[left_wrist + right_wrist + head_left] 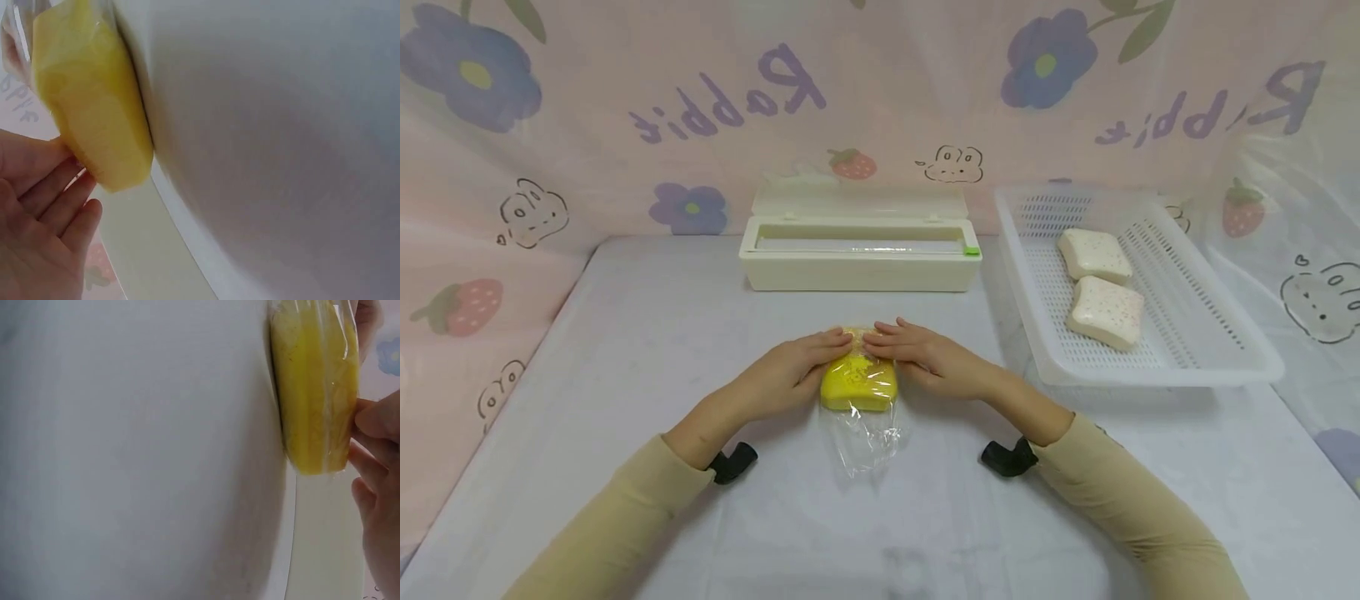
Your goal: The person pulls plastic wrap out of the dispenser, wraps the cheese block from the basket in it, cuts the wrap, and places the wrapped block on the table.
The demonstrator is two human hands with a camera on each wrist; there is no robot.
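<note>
A rounded yellow block (859, 385) lies on the table in the middle of the head view, covered by clear plastic film (867, 442) that trails loose toward the front. My left hand (786, 371) touches its upper left part with fingers nearly straight. From the other side, my right hand (928, 354) rests its extended fingers on the film over the far part. Both wrist views show the yellow block (94, 100) flat on the table, the film stretched smooth and shiny along the sides of the block (312, 394).
Behind the hands stands a white cling film box (859, 273), lid raised, with a film roll inside and a green slider (972, 251) at its right end. A white perforated basket (1157, 375) on the right holds two speckled cream blocks (1105, 312). Patterned cloth hangs behind.
</note>
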